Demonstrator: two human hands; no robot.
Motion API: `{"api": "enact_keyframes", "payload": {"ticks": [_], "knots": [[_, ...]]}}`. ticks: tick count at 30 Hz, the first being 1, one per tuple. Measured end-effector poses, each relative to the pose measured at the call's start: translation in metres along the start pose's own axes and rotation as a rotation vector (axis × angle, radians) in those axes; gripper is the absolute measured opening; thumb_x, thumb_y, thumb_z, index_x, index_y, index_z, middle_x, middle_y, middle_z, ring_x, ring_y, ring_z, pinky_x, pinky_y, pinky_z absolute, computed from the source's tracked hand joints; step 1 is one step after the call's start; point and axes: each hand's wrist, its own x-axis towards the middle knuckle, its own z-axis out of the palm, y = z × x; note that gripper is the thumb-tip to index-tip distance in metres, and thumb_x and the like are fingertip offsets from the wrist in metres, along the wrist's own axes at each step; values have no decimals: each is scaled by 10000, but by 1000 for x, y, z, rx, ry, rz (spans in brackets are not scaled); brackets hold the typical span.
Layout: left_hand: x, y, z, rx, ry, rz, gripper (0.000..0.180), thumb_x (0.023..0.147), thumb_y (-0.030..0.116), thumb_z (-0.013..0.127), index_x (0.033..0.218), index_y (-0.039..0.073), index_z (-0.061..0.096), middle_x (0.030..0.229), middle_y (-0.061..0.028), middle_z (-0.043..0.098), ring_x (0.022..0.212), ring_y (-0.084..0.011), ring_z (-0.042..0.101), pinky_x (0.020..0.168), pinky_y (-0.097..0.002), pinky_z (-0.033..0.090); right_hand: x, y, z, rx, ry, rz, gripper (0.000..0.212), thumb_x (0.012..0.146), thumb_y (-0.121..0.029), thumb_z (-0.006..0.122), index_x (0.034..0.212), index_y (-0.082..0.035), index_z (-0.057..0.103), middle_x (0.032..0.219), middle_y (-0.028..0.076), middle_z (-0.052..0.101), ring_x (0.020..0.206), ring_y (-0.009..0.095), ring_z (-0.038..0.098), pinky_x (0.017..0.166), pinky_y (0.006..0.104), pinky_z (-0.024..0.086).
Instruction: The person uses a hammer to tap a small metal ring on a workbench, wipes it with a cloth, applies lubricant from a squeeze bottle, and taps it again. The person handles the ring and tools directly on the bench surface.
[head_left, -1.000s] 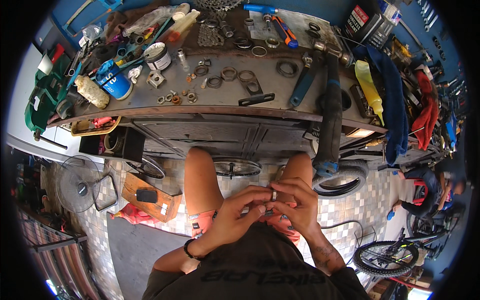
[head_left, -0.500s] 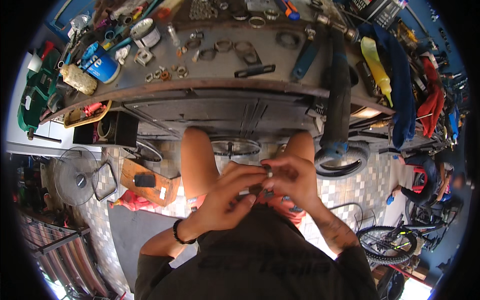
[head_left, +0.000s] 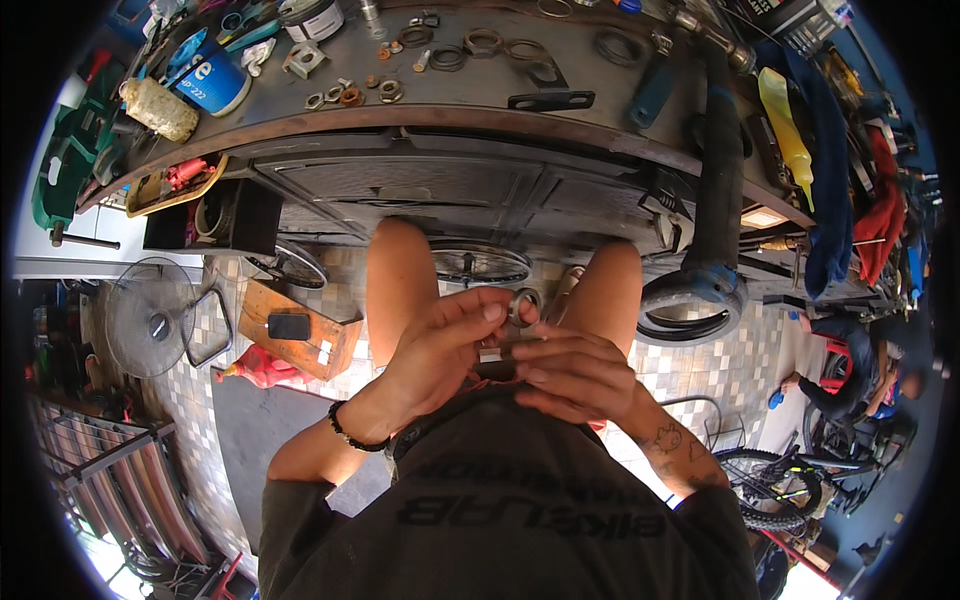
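Between the thumb and fingertips of my left hand (head_left: 450,325) is a small metal ring (head_left: 523,307), tilted so that its hole shows. It looks like a bearing, but I cannot be sure. Just below and to the right, my right hand (head_left: 578,375) has its fingers stretched out and holds nothing that I can see. Its fingertips come close to the left hand; the thumb is not clear. Both hands are above my lap, in front of the dark shirt.
Ahead runs a workbench (head_left: 420,112) with loose nuts (head_left: 390,91), a slotted black bracket (head_left: 550,100) and a yellow bottle (head_left: 786,135). A dark post (head_left: 716,170) rises at right near a tire (head_left: 690,310). A phone (head_left: 289,326) lies on a wooden box (head_left: 265,300). Another person (head_left: 850,365) sits far right.
My right hand has come off the ring and dropped lower, its fingers straightened. The ring is now in my left fingers alone, turned to show its hole. The whole view has shifted slightly.
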Motion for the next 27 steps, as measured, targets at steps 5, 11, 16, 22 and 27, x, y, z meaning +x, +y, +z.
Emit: {"api": "enact_keyframes", "payload": {"ticks": [5,11,16,22,27], "knots": [[0,0,-2,159,36,170,231,1057,179,640,1181,-15,668,1177,-79,710,1049,-112,613,950,-308,489,-7,-6,-1,-65,242,352,476,774,-75,902,1189,6,684,1126,155,700,1019,313,701,840,399,582],[-5,-5,0,351,42,225,176,1036,126,648,1124,-25,666,1095,-73,691,1043,-152,644,953,-325,509,11,-5,11,315,280,681,593,1055,-470,613,1369,29,552,1384,231,577,1246,301,617,1056,418,490],[2,-18,19,658,-1,499,157,977,44,716,1130,19,693,1108,-65,713,1075,-138,626,899,-306,529,40,-2,32,750,406,839,942,1015,-791,261,1486,3,445,1463,253,547,1371,353,547,1155,472,410],[5,-16,26,1239,52,819,251,842,43,810,1076,48,719,1095,-53,719,1052,-264,611,936,-400,453,60,3,26,970,436,801,1066,960,-872,165,1537,-9,405,1544,273,488,1452,383,475,1201,489,364],[1,-13,24,1394,132,951,236,809,56,813,1026,77,725,1103,-32,731,1045,-255,603,931,-427,405,42,3,36,985,411,837,952,996,-799,306,1492,3,438,1470,265,536,1371,367,547,1154,482,425]]}}
